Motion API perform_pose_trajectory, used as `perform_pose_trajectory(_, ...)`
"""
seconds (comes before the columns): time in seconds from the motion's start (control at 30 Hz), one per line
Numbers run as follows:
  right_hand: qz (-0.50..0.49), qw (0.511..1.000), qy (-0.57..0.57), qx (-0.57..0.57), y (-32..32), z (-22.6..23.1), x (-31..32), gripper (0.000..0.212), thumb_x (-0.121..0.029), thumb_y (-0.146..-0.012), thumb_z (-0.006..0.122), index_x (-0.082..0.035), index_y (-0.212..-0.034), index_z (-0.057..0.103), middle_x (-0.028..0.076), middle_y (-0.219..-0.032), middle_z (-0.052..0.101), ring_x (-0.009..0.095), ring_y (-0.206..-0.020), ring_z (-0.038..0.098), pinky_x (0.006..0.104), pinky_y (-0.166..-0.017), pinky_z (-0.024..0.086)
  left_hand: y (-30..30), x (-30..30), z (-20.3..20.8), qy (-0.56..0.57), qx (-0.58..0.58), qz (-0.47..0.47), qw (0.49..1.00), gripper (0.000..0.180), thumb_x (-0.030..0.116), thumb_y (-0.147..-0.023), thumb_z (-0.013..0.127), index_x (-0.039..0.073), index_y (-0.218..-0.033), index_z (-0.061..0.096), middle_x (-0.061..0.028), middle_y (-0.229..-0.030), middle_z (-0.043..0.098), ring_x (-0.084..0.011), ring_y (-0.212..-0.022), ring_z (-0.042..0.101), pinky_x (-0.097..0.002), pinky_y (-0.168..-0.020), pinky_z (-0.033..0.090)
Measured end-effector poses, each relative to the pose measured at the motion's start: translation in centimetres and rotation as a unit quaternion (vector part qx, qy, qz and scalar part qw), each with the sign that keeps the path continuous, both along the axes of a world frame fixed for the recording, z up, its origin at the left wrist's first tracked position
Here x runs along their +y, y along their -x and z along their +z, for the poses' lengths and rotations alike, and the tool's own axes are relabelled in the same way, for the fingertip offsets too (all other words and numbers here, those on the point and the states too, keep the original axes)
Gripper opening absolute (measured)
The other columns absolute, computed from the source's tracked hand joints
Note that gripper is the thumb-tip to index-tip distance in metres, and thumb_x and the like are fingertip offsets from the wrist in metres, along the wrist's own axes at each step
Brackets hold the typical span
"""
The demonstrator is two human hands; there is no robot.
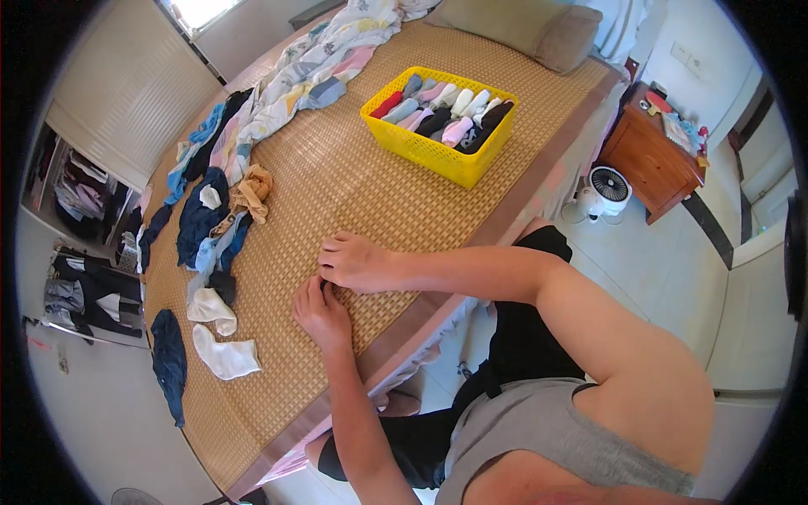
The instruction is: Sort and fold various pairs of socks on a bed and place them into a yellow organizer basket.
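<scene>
My left hand [322, 318] and my right hand [358, 262] meet low over the woven bed mat [311, 198], near the bed's front edge. Both have curled fingers, closed around a small dark bit of something that the fingers mostly hide. Left of them lie two loose white socks, one lower sock [227, 353] flat and one upper sock [212, 310] crumpled. Farther right on the mat stands a yellow plastic basket [429, 156], filled with rows of rolled socks [433, 123] in white, pink, grey, black and red.
A pile of dark blue clothes [202, 215] and a tan garment [252, 194] lie to the left. Dark blue cloth [168, 362] hangs at the bed's left edge. A patterned quilt [295, 93] and a pillow [509, 29] are farther back. Beside the bed stand a white fan [608, 187] and a wooden cabinet [648, 156].
</scene>
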State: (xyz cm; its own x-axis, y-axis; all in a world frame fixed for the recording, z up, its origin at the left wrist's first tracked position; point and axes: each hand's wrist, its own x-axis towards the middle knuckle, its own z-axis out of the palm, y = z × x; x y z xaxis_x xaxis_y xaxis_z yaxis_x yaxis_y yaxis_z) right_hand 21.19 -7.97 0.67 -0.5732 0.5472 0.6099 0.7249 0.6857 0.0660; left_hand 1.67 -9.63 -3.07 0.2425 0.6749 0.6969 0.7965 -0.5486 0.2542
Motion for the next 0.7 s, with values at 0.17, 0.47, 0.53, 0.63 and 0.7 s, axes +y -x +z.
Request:
perform_pose_trajectory(0.17, 0.002, 0.998, -0.044, -0.038, 0.3, -0.1, 0.7, 0.021, -0.025, -0.083, 0.078, -0.011, -0.099, 0.078, 0.000, -0.100, 0.068, 0.022, -0.106, 0.062, 0.0366, -0.092, 0.052, -0.3, -0.1, 0.1, -0.004, -0.009, 0.001, 1.000, 0.023, 0.005, -0.101, 0.074, -0.002, -0.122, 0.074, -0.0176, -0.118, 0.076, -0.0388, -0.115, 0.068, -0.0526, -0.107, 0.049)
perform_pose_trajectory(0.47, 0.026, 0.992, -0.028, -0.123, 0.7, 0.8, 1.4, 0.014, -0.029, -0.086, 0.081, -0.015, -0.086, 0.082, 0.000, -0.096, 0.075, 0.022, -0.103, 0.064, 0.0381, -0.091, 0.048, 0.1, 0.0, -0.1, 0.020, -0.027, -0.005, 0.999, 0.024, 0.009, -0.101, 0.075, -0.001, -0.123, 0.073, -0.0170, -0.114, 0.074, -0.0397, -0.109, 0.067, -0.0532, -0.105, 0.047)
perform_pose_trajectory(0.53, 0.040, 0.990, -0.065, -0.122, -0.6, 1.4, 1.6, 0.014, -0.028, -0.084, 0.078, -0.015, -0.084, 0.081, 0.000, -0.094, 0.072, 0.022, -0.103, 0.064, 0.0383, -0.089, 0.048, -0.4, -0.1, 0.1, 0.004, -0.029, -0.016, 0.999, 0.025, 0.010, -0.101, 0.077, -0.002, -0.123, 0.072, -0.0170, -0.112, 0.074, -0.0397, -0.107, 0.067, -0.0531, -0.104, 0.048)
perform_pose_trajectory(0.63, 0.040, 0.986, -0.073, -0.144, -3.0, 3.6, 1.6, 0.014, -0.027, -0.085, 0.074, -0.014, -0.083, 0.080, 0.000, -0.095, 0.071, 0.023, -0.103, 0.064, 0.0390, -0.087, 0.050, -0.1, -0.4, 0.0, 0.054, -0.101, -0.009, 0.993, 0.028, 0.014, -0.102, 0.080, -0.002, -0.123, 0.072, -0.0164, -0.108, 0.075, -0.0383, -0.103, 0.069, -0.0514, -0.099, 0.051)
perform_pose_trajectory(0.7, -0.015, 0.983, -0.029, -0.180, -5.4, 6.5, 1.9, 0.015, -0.026, -0.088, 0.072, -0.013, -0.091, 0.080, 0.003, -0.099, 0.074, 0.025, -0.105, 0.067, 0.0408, -0.087, 0.052, 0.1, -0.7, 0.0, 0.085, -0.175, -0.020, 0.981, 0.027, 0.014, -0.104, 0.079, -0.002, -0.125, 0.073, -0.0184, -0.111, 0.077, -0.0316, -0.098, 0.073, -0.0447, -0.086, 0.059)
